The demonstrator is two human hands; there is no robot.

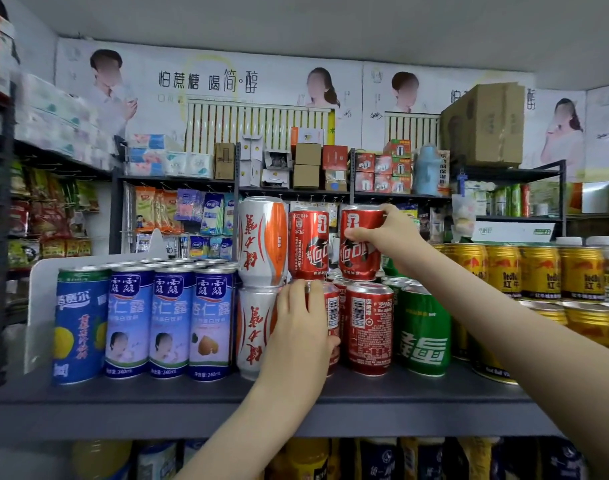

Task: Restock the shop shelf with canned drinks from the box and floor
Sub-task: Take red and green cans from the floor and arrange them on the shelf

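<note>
Shelf: dark grey shelf [365, 396], with cans standing in rows along it.
Divider: 1 white divider [39, 306] at the left end, beside the first can.
Dark blue can: 1 [79, 323], leftmost in the front row.
Pale blue cans: 3 [171, 320] in the front row, side by side. There are more can tops behind; the number is unclear.
Silver cans: 2 [261, 240], one stacked on the other, just right of the pale blue cans.
Red cans: 4 faces showing [308, 244], 2 upper over 2 lower. More tops show behind but can't be counted.
Green can: 1 full face [424, 330], touching the right lower red one.
Gold cans: 4 faces in the upper tier [504, 268] at far right. The lower tier is partly hidden by the right arm.
Left hand: [303, 327] wrapped round the left lower red can [333, 306], with the thumb round its right side. That can stands on the shelf.
Right hand: [386, 233] grips the right upper red can [360, 258], thumb on the front and fingers over the top rim. The can is upright above the lower tier; I cannot tell whether it touches below.
</note>
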